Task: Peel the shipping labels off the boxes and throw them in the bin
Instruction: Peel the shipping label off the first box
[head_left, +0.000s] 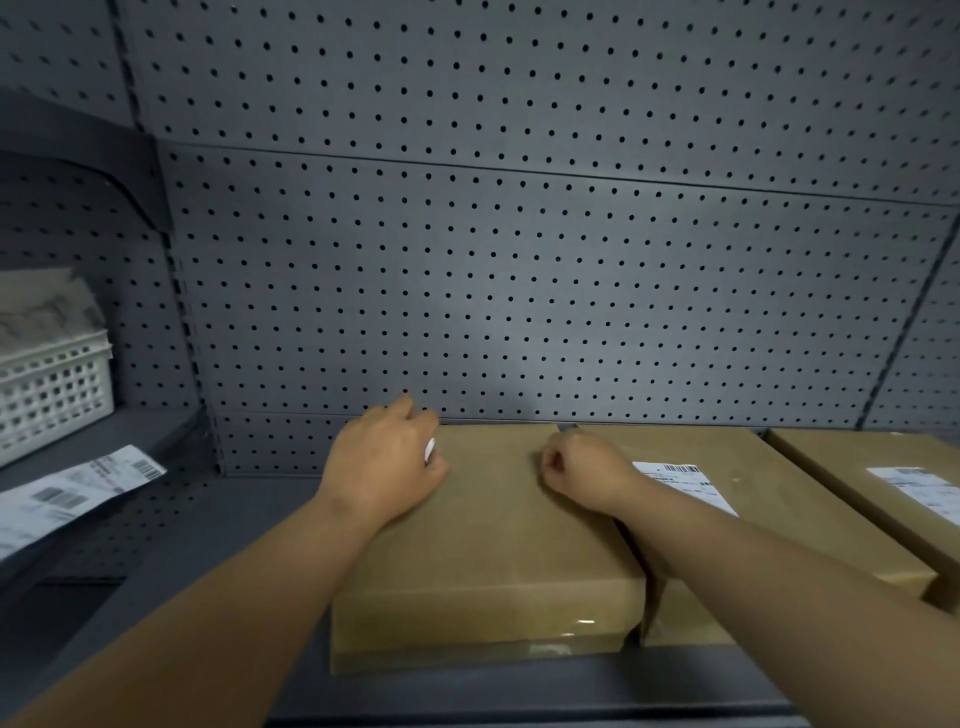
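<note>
Item: peeled label (429, 450), white, only a sliver showing, pinched in the curled fingers of the left hand (387, 460) at the far left of the nearest box (483, 540). That box's top shows no label.
Item: right hand (576, 467), fingers curled in, resting on the same box's far edge; whether it holds anything cannot be told.
Item: second box (769, 499), just beside, its label (685, 486) still stuck, partly under the right forearm.
Item: third box (883, 467), far right, label (919, 491) still stuck.
Item: shelf (218, 530), grey, carrying all boxes; pegboard backing (519, 260).
Item: loose printed sheets (78, 493) and white basket (52, 384), left bay.
Bin: not in view.
Handling note: likely step is carrying the peeled label to the bin. Keep the sticky side folded in, so it cannot cling to fingers or cardboard; steady the box with the right hand.
</note>
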